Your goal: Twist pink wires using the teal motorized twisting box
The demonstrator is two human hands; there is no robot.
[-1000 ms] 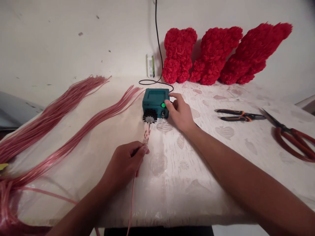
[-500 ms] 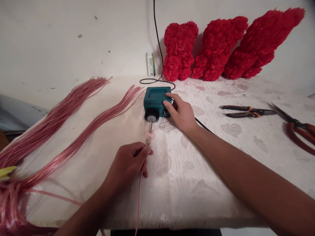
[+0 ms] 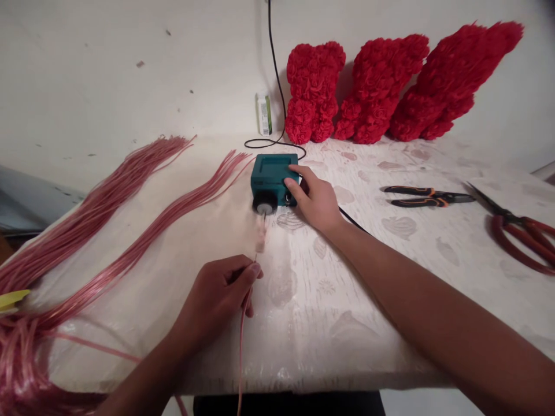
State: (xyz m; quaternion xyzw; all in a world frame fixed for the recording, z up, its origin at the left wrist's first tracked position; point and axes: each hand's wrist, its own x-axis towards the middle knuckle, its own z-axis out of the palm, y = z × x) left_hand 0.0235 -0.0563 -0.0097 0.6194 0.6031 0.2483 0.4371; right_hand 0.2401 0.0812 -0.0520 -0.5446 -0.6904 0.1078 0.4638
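We can read no words, numbers or brand here; the nearest thing to text is the small bottle (image 3: 264, 114) standing against the wall, whose label (image 3: 264, 115) shows pale and green printed panels, but its lettering is too small and blurred for us to make out; on the front face of the teal box (image 3: 269, 172) we see a small dark mark (image 3: 259, 184) at the left, perhaps a label or a maker's badge, though we cannot tell which and cannot read it; the orange marks on the handles of the pliers (image 3: 427, 197) give us no letters that we can read.
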